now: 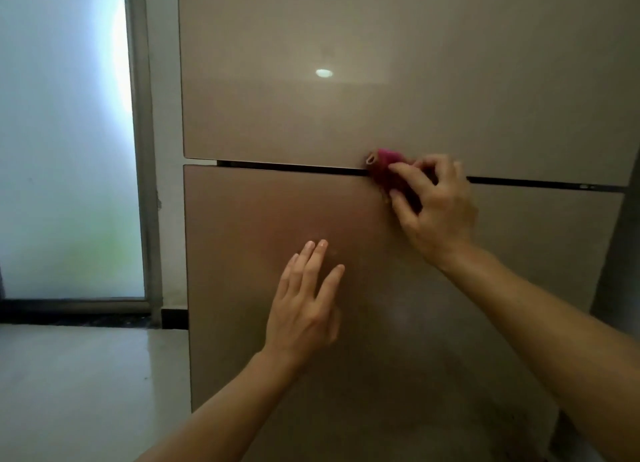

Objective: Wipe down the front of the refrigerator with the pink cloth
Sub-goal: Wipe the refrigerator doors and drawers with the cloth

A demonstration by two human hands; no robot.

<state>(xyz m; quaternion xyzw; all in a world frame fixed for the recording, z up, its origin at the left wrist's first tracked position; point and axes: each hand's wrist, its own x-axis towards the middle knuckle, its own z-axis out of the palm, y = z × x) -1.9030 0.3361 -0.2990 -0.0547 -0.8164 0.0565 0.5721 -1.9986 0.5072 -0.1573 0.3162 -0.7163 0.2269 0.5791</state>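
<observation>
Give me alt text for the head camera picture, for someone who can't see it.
A right hand holds a pink cloth against the gap between the upper and lower doors of a tan refrigerator. The left hand rests, fingers straight, on the lower door.

Window: a tall frosted glass pane (pixel 65 132), milky white, with a faint green tint in its lower part.
Frame: a grey metal upright (pixel 140 150) runs along the pane's right edge.
Wall: a narrow strip of white painted wall (pixel 166 115) stands just right of the pane's frame, with a black skirting tile (pixel 174 318) at its foot.
Sill: a black strip (pixel 69 306) lies directly under the pane.
Floor: pale glossy tiles (pixel 79 392) spread below the pane, with a soft sheen.
Light: daylight through the pane, brightest near its upper right edge.
Far right of the pane: a dark grey upright surface (pixel 620 254); wall or cabinet, unclear.
</observation>
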